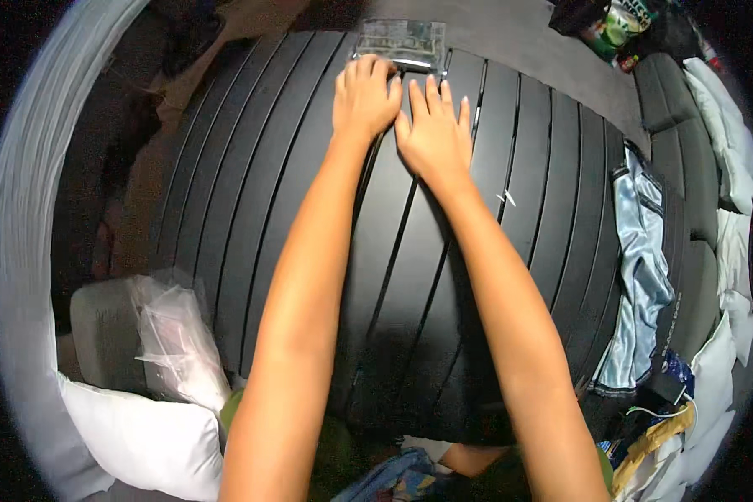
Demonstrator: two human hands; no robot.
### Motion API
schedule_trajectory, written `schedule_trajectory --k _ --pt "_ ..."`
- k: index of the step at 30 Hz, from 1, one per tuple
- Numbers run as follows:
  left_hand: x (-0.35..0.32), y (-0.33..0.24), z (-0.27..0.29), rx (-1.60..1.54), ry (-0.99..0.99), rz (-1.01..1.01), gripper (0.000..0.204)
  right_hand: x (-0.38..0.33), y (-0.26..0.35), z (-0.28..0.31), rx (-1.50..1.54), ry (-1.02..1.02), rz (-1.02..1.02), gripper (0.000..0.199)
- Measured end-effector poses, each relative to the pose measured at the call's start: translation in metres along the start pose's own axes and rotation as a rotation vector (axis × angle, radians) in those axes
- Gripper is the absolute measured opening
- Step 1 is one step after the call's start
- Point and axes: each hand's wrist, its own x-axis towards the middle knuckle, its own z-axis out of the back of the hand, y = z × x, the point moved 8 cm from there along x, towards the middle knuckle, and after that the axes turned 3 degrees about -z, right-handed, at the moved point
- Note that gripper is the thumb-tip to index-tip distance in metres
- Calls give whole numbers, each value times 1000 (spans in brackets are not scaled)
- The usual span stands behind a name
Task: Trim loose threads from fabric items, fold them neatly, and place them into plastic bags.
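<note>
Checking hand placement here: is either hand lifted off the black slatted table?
No: both the left hand and the right hand lie flat, palms down, on the black slatted table, just below a clear plastic packet.

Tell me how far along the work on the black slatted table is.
Done: little can be told; the black slatted table carries only a clear plastic packet at its far edge. In hand: the left hand presses near that packet, the right hand lies flat beside it. Left: a pale blue garment lies unfolded at the right edge.
</note>
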Motion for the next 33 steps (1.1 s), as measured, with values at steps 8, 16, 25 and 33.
schedule_trajectory --k 8,16,25,33 --pt "2 6 -4 203 -193 -82 51 -5 5 -6 65 63 -38 52" --pt "-62 -6 19 162 -189 61 44 -4 15 3 129 41 -43 49" --pt "-241 -164 33 106 12 128 50 8 -59 26 616 167 -46 51" --pt "-253 -133 44 192 -64 150 48 -135 -134 170 564 222 -57 26"
